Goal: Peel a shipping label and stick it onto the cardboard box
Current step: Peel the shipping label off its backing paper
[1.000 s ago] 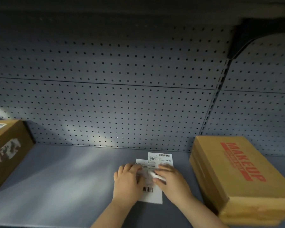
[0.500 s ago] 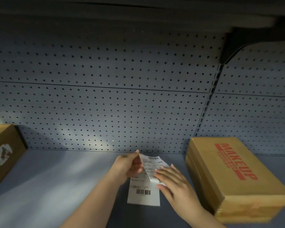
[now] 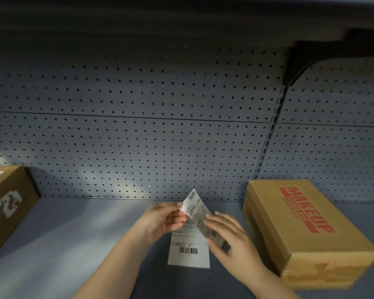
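Head view shows both hands low in the middle of the frame. The left hand (image 3: 163,221) pinches the upper corner of the shipping label (image 3: 195,209), lifting it off the backing sheet (image 3: 189,255), which lies flat on the shelf (image 3: 84,234). The right hand (image 3: 229,240) is spread, fingers on the lower end of the peeled strip. The cardboard box (image 3: 307,229) stands at the right of the frame, just beside the right hand, its long axis running from the pegboard (image 3: 138,137) toward the viewer. The right hand is nearer to it.
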Action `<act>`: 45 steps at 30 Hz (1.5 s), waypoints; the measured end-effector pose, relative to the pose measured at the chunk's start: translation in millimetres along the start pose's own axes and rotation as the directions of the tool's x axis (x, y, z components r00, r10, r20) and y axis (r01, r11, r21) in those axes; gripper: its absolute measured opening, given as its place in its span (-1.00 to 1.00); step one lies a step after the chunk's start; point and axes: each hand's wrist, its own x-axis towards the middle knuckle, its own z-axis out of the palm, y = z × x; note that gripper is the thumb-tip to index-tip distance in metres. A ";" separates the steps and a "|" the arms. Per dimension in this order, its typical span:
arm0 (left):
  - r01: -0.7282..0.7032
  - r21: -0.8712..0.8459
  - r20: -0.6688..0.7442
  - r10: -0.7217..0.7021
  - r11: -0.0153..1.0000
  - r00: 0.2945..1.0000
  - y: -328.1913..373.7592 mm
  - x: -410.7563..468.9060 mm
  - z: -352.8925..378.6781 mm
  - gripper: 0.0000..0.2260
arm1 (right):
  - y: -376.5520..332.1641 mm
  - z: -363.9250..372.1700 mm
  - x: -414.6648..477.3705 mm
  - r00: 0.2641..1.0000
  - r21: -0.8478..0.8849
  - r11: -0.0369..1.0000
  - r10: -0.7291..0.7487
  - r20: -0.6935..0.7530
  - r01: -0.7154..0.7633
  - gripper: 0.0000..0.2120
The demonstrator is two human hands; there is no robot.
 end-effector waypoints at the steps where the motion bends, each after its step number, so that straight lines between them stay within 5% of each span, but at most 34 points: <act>1: -0.014 0.007 0.014 0.014 1.000 1.000 -1.3 -2.7 4.8 -0.88 | -5.9 1.4 8.1 0.999 0.051 0.998 0.036 -0.037 -0.034 -0.69; 7: -0.116 -0.008 0.021 0.116 0.993 0.993 -10.6 -14.7 37.5 -0.80 | -26.5 12.1 43.7 0.960 0.271 0.948 0.219 -0.173 -0.167 -0.90; 20: -0.074 -0.155 0.060 0.084 0.985 0.995 -15.1 -24.2 44.0 -0.82 | -33.6 6.8 43.1 0.938 0.340 0.922 0.268 -0.219 -0.184 -0.85; 45: -0.385 0.079 -0.074 0.391 0.919 0.917 -16.1 -41.0 46.7 -0.86 | -47.8 -11.5 54.4 0.914 0.501 0.787 0.404 0.024 -0.361 -0.82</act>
